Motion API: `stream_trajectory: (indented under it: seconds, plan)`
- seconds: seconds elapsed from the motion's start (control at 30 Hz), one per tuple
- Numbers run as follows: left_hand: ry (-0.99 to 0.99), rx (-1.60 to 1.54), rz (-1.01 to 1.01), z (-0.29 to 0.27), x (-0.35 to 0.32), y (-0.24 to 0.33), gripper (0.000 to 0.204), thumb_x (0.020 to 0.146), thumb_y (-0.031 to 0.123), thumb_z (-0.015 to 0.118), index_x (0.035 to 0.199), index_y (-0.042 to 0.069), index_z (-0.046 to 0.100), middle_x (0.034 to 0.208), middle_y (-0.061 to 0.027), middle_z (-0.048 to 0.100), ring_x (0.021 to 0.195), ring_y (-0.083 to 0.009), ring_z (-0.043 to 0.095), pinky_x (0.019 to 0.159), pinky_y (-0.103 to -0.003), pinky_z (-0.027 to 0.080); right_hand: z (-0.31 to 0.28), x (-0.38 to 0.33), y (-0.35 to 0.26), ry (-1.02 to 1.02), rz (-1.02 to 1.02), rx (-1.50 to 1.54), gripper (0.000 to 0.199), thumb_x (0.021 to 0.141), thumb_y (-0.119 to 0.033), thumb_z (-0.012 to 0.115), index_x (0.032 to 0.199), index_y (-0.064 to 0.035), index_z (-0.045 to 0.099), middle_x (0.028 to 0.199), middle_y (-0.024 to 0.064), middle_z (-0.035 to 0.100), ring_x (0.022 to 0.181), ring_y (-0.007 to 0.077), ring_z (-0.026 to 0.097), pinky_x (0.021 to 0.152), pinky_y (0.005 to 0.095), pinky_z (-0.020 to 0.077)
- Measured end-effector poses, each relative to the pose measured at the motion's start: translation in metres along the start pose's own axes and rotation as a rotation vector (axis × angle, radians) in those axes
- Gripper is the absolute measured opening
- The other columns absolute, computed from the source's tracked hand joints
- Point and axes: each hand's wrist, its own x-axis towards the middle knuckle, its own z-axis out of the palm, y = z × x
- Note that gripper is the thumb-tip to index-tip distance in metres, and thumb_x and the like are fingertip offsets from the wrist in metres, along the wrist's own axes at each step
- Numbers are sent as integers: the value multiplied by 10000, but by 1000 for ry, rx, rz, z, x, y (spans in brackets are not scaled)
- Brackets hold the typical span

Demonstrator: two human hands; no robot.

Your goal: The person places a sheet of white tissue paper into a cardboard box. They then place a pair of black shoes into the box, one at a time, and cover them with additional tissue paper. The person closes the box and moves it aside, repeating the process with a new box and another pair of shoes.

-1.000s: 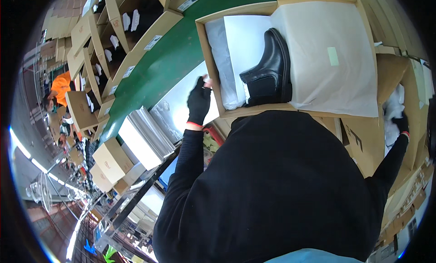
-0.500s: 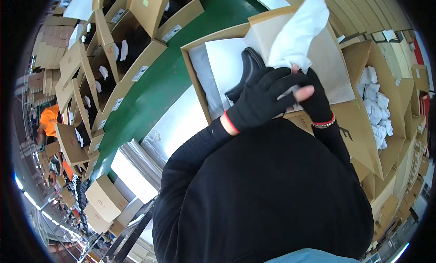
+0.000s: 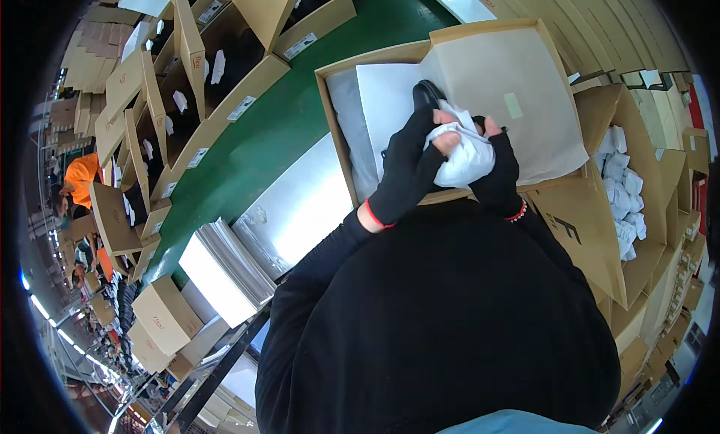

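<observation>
Pinching the white paper (image 3: 466,161) from both sides, the left hand (image 3: 409,162) and right hand (image 3: 501,171) partly cover the black boot (image 3: 427,94) in the open box (image 3: 335,129) at upper centre. Half a second ago the paper stretched upward; now it is a crumpled bundle.

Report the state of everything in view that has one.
Shoebox: open
Boot: in shoebox, mostly hidden
White paper: bunched
Left hand: closed on the white paper
Right hand: closed on the white paper
Right carton: open
White wads: piled
White sheets: stacked
Upper-left boxes: open
</observation>
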Motion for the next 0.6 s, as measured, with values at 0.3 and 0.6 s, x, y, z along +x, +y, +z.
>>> stream_trajectory:
  seconds: [0.3, 0.6]
  plan:
    - [-76, 653, 370, 18, 3, -2, 639, 732, 142, 720, 1319, 34, 494, 1134, -172, 588, 1028, -344, 556, 887, -400, 441, -5, -1, 13, 201, -118, -464, 399, 982, -261, 495, 1291, -10, 469, 1139, 120, 583, 1026, 195, 592, 894, 321, 474]
    - [58, 729, 247, -17, 73, -75, 579, 682, 105, 743, 1205, 90, 495, 1068, -144, 628, 919, -330, 654, 747, -396, 526, -53, 29, -40, -114, -149, -1031, 511, 881, -258, 658, 1292, -14, 477, 1190, 152, 577, 1107, 272, 557, 956, 353, 427]
